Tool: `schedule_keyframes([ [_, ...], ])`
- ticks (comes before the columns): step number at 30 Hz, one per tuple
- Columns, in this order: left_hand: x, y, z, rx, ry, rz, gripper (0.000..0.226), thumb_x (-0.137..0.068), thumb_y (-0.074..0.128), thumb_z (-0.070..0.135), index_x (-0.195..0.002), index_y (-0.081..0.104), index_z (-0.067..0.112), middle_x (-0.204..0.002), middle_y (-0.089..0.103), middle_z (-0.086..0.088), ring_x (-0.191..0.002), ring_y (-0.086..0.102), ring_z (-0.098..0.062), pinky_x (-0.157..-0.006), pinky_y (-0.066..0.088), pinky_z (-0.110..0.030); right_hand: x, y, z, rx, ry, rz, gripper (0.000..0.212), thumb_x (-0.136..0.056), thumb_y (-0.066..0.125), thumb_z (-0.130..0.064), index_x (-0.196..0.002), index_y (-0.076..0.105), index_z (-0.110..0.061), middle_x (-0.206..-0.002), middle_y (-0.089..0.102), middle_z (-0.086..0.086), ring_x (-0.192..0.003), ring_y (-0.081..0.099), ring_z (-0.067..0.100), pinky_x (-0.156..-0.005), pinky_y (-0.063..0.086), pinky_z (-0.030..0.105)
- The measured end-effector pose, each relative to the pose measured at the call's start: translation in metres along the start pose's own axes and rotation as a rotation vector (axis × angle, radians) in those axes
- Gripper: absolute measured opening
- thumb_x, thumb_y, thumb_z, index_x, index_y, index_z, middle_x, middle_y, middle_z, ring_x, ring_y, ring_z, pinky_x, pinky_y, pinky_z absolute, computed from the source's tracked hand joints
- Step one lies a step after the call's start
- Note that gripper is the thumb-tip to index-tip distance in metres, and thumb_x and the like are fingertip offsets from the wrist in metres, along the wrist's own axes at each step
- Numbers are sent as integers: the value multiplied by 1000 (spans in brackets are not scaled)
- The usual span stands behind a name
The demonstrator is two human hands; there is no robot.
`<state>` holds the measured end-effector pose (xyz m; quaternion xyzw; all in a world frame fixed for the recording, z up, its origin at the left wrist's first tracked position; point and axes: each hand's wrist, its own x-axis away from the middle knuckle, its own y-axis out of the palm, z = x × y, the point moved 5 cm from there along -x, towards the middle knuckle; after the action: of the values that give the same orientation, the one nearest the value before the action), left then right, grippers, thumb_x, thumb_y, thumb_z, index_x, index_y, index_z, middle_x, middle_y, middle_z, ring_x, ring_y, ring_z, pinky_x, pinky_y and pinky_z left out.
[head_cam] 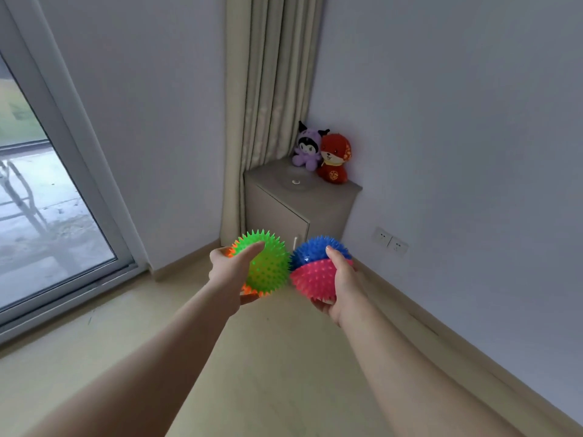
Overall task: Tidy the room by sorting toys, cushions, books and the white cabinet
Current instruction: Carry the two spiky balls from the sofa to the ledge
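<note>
My left hand (233, 272) grips a green and orange spiky ball (268, 266), thumb over its top. My right hand (340, 282) grips a blue and pink spiky ball (312, 266), thumb on the seam between its halves. The two balls are held side by side in the air, almost touching, in front of a small white cabinet (284, 212) in the room's corner. On the cabinet's top sit a purple plush doll (306, 149) and a red plush doll (334, 159), side by side against the wall. The cabinet door is closed.
A beige curtain (268, 89) hangs behind the cabinet. A sliding glass door (47, 200) fills the left side. Two wall sockets (389, 241) sit low on the right wall. Pale wooden floor (268, 373) stretches below my arms.
</note>
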<state>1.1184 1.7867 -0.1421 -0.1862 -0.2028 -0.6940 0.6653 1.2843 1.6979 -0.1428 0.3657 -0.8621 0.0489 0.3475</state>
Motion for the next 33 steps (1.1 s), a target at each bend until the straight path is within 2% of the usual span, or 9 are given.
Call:
schedule_keyframes([
  [3,-53,19,27,27,-24,-22,58,-73,77,39,-112,37,23,-114,46,-8,-105,56,-33,-70,55,-43,-52,27,-31,9,17,-22,37,-80,67,-41,-98,48,-16,-96,54,8,-79,55,23,-69,48,34],
  [6,-119,45,68,56,-11,-23,60,-74,77,36,-119,41,19,-112,47,-7,-97,58,-31,-59,53,-37,-120,63,-75,37,-8,-49,62,-72,73,-47,-121,46,-19,-116,54,12,-95,59,31,-64,53,36],
  [10,-211,97,128,54,17,-1,61,-74,76,37,-121,43,17,-114,49,-7,-91,60,-30,-49,51,-34,-221,106,-143,16,-19,-61,63,-74,71,-45,-124,42,-21,-119,51,13,-104,56,34,-76,54,41],
  [14,-288,141,173,53,-1,12,61,-74,77,35,-123,45,16,-116,52,-7,-91,61,-30,-51,53,-36,-296,138,-199,15,12,-55,68,-77,70,-44,-132,38,-20,-122,49,14,-103,55,33,-66,52,36],
  [19,-372,186,203,3,-37,-9,55,-78,74,33,-120,43,17,-111,50,-7,-92,59,-31,-54,53,-37,-369,158,-240,-8,66,-27,67,-79,70,-41,-130,34,-19,-116,46,14,-101,53,33,-79,53,44],
  [24,-475,249,238,-31,-38,-106,51,-79,73,31,-117,41,17,-108,53,-5,-86,60,-28,-63,55,-41,-464,175,-284,-102,42,11,59,-81,69,-36,-128,38,-21,-120,47,13,-104,54,35,-69,52,42],
  [28,-551,295,255,-77,-71,-180,64,-72,79,31,-123,45,15,-119,58,-8,-97,64,-31,-58,57,-44,-531,187,-314,-126,77,104,58,-81,70,-34,-127,37,-21,-125,46,12,-112,51,36,-71,51,44],
  [30,-574,308,262,-116,-49,-171,64,-68,82,32,-117,43,18,-117,56,-6,-99,63,-30,-64,57,-48,-552,187,-326,-88,68,144,53,-81,70,-33,-122,38,-22,-127,45,11,-112,51,35,-69,50,42],
  [33,-618,329,264,-253,-33,-134,81,-41,87,46,-106,43,27,-116,55,-7,-98,63,-30,-71,56,-55,-591,182,-341,-45,86,221,51,-82,69,-33,-120,36,-22,-124,43,8,-116,48,36,-68,50,42],
])
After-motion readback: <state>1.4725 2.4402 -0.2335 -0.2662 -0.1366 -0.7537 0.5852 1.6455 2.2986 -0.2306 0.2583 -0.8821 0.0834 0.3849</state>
